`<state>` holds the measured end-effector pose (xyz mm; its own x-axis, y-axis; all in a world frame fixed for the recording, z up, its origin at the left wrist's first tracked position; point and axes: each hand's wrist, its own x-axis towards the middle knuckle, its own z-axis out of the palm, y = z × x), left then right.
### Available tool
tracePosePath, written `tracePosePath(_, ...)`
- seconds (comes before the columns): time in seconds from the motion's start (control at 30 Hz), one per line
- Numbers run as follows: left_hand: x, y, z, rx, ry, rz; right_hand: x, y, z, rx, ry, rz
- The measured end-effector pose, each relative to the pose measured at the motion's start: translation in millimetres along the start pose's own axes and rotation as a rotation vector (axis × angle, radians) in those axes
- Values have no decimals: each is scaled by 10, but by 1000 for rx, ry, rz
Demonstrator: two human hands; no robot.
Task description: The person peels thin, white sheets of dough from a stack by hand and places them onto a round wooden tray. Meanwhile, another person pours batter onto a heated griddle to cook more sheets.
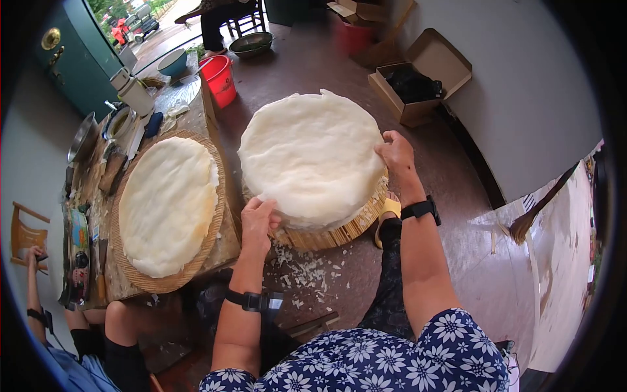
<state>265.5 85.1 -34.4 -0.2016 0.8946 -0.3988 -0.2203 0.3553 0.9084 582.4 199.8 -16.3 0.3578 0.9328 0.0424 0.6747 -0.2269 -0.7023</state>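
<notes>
A large round white sheet lies on top of a stack with a slatted bamboo rim. My left hand pinches the sheet's near left edge between bent fingers. At the sheet's right edge, my right hand grips the border with thumb and fingers. A second white round rests on a woven mat on the wooden table, left of my left hand. White flakes are scattered on the floor below the stack.
The table also bears a knife, a jug and a blue bowl. Behind it stands a red bucket. An open cardboard box is at the back right. One person sits at the lower left, another at the far doorway.
</notes>
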Motion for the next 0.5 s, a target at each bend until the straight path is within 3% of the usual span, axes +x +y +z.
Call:
tracePosePath(0.2,-81,19,52,-2,254,82,-26,-63,-62,-76,-47,-26)
tracePosePath(0.27,-126,20,83,578,403,594,-36,-67,-59,-96,-42,-48)
tracePosePath(0.3,-147,45,77,768,399,851,-47,-83,-61,-116,-36,-59)
tracePosePath(0.33,-175,63,82,767,400,850,-49,-99,-63,-117,-36,-59)
tracePosePath(0.4,-242,67,110,975,158,970,-56,-112,-74,-130,-65,-57)
tracePosePath(0.5,-208,-37,112,1042,65,1008,-43,-78,-73,-109,-56,-87)
